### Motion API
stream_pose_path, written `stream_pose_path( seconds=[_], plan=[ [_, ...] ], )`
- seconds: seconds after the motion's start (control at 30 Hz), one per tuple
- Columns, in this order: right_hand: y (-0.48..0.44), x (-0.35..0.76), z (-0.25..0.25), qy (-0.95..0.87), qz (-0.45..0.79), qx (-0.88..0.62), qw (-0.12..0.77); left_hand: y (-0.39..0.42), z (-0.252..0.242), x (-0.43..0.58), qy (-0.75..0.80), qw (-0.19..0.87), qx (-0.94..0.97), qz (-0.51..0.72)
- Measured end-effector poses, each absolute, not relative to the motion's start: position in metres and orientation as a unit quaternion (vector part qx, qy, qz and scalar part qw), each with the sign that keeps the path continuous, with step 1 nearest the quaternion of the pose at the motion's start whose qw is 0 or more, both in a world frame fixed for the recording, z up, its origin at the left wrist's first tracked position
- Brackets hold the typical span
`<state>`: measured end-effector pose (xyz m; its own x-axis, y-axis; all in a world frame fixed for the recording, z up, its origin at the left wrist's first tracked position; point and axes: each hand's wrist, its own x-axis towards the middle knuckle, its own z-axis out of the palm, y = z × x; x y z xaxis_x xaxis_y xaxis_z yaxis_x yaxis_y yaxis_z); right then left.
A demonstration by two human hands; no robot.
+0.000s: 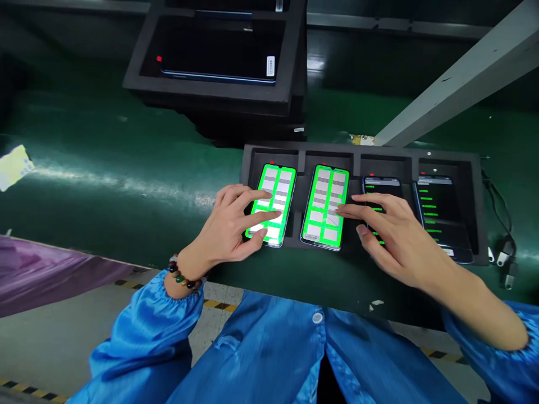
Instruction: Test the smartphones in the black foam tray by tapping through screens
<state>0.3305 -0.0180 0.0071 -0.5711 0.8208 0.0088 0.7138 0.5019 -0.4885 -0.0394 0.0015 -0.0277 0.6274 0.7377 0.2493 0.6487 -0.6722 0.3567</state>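
Several smartphones sit in a row in a black foam tray [297, 193] on the green bench. My left hand [233, 224] is over the leftmost phone [284, 193], fingers spread, with fingertips at its green and white screen. The second phone [318, 202] shows a similar grid of green bands and pale blocks. My right hand [389, 235] reaches across from the right, its index fingertip at that screen and its thumb apart. Partly under the right hand lies a third phone [381, 184] with green text on black. A fourth phone [435, 202] to its right shows similar text.
Behind the tray rises a stack of black foam trays [210, 95], a dark-screened phone [223, 50] in the top one. A grey metal post [455, 73] slants down to the bench. Cables with plugs [507, 252] lie at right, and a yellow paper [16, 167] at far left.
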Motion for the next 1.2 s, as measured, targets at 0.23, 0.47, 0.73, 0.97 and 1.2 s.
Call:
stream_pose_path(
  seconds=[0.23,0.47,0.73,0.97,1.2],
  plan=[
    [0.001,0.309,0.005,-0.887,0.229,-0.385,0.114,-0.001,-0.025,-0.064,0.428,0.078,0.877,0.204],
    [-0.009,0.342,0.010,-0.872,0.213,-0.426,0.115,0.007,-0.025,-0.064,0.434,0.076,0.872,0.212],
    [0.013,0.312,0.001,-0.877,0.220,-0.409,0.125,0.015,-0.026,-0.051,0.443,0.075,0.870,0.202],
    [0.016,0.307,0.000,-0.883,0.224,-0.394,0.124,0.022,-0.030,-0.026,0.385,0.113,0.896,0.189],
    [0.005,0.347,0.003,-0.858,0.217,-0.451,0.120,0.020,-0.030,-0.048,0.428,0.087,0.875,0.206]
  ],
)
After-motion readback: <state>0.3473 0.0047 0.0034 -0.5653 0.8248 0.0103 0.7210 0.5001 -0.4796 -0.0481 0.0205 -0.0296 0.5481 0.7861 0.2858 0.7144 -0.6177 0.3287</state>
